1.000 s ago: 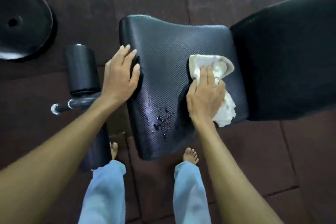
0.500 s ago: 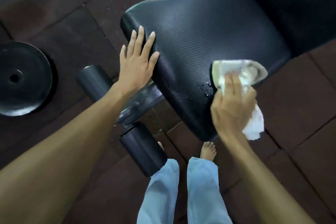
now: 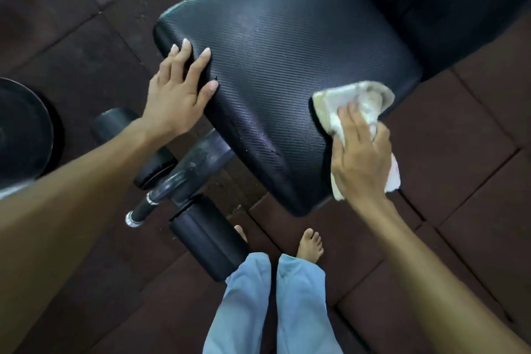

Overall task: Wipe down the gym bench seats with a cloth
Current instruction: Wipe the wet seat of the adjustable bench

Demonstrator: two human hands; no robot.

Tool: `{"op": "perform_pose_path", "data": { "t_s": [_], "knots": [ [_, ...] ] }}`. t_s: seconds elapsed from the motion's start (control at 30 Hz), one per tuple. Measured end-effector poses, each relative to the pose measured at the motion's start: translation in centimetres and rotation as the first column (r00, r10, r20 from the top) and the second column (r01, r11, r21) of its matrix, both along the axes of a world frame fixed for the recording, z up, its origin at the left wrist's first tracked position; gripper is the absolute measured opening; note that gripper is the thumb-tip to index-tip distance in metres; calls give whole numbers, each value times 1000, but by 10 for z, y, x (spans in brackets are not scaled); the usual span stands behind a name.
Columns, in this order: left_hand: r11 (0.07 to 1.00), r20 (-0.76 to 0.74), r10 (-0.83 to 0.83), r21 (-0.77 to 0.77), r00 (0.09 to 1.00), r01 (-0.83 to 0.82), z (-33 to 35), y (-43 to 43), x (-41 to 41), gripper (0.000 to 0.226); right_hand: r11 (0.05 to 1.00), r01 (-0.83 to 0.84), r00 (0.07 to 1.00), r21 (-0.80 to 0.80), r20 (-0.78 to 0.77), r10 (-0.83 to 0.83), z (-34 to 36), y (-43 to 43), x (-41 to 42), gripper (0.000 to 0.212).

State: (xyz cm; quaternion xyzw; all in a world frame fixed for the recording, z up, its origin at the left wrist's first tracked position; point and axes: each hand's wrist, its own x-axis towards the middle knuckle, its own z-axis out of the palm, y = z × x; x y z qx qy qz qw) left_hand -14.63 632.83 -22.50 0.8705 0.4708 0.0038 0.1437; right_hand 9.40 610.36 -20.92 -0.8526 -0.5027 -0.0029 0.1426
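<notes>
At 4 o'clock on the seat pad [image 3: 287, 80], the right hand [image 3: 359, 158] grips the cloth [image 3: 353, 100]; the left hand [image 3: 178, 95] rests flat, empty, at 9 o'clock. The pad appears mid-wipe; the backrest [image 3: 445, 8] likely remains.

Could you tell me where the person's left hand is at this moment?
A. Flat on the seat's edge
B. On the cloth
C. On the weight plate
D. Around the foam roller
A: the left hand lies with straight fingers on the near-left edge of the seat, while the right hand holds the cloth.
</notes>
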Motion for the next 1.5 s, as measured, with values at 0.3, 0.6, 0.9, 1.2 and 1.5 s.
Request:
{"op": "perform_pose_path", "data": {
  "t_s": [0.3,0.6,0.9,1.2,1.5],
  "knots": [
    [997,-162,31,-59,986,-41,21,-2,12,60,922,-387,916,-9,110,386,0,22,-43,45],
    [993,-255,33,-104,966,-62,34,-1,20,60,993,-117,987,24,113,113,-4,-8,-42,46],
    [942,-184,-273,148,944,301,25,25,-6,61,966,257,966,16,30,-258,7,85,-106,47],
    [813,5,-558,203,830,545,-12,103,-38,54,702,707,698,85,74,-712,-12,54,-172,44],
    [766,43,-622,242,782,596,-31,123,-48,64,837,543,828,72,119,-548,-21,153,-209,56]
  ]
}}
